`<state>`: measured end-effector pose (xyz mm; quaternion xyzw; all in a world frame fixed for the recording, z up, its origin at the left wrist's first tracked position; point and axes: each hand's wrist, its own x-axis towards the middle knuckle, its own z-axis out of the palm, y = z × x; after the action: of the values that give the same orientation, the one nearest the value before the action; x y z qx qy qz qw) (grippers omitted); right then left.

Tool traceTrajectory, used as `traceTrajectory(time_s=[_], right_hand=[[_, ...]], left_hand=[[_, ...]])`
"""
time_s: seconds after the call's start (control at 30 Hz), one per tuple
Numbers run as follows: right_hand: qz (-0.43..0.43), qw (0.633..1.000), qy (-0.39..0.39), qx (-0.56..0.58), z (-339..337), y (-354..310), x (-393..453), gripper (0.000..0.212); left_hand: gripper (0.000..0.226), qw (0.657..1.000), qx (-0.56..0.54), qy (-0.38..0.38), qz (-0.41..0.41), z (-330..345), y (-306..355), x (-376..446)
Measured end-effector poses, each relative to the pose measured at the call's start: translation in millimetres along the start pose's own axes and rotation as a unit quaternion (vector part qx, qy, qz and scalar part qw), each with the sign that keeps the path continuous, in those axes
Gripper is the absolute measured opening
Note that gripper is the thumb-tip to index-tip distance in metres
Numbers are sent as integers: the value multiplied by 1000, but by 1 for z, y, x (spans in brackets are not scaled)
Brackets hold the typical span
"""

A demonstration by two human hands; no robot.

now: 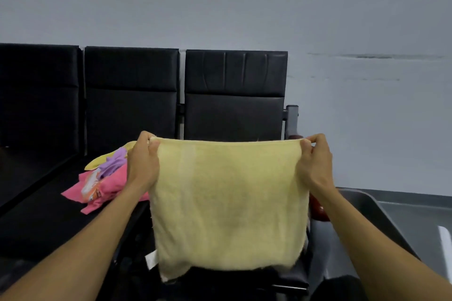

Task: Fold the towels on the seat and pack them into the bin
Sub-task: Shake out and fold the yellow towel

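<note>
Single head-worn wide-angle view, close behind outstretched arms, facing forward and slightly down toward black seats (232, 95) and a grey wall (244, 2).

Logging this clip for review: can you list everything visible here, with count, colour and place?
yellow towel: 1, pale yellow, held up spread in the centre, hanging in front of the right seat
towel pile: several, pink, purple, yellow, one printed, unfolded on the middle seat
seats: 3, black padded, in a row against the wall
bin: 1, grey, lower right, beside the seats
red object: 1, red, behind the yellow towel's right edge, identity unclear
wall: 1, grey-white, background
hands: 2, bare; left hand and right hand pinch the towel's top corners
</note>
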<state>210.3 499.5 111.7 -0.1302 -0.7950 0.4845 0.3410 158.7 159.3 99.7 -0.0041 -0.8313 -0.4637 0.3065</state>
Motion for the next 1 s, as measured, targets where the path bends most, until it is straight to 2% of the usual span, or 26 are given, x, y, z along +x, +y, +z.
traceTrajectory(time_s=[0.33,0.53,0.77,1.0], right_hand=[[28,999,-10,-35,68,102,-12,13],[84,995,-24,-56,112,158,-2,14],[123,986,-59,-97,146,172,9,14],[174,970,-157,-65,175,170,-3,15]], left_hand=[[14,997,29,-8,-72,77,-102,-21],[15,990,63,-21,-121,127,-155,-22],[18,965,89,-66,-239,159,-169,-9],[13,953,7,-140,-269,179,-157,-23]])
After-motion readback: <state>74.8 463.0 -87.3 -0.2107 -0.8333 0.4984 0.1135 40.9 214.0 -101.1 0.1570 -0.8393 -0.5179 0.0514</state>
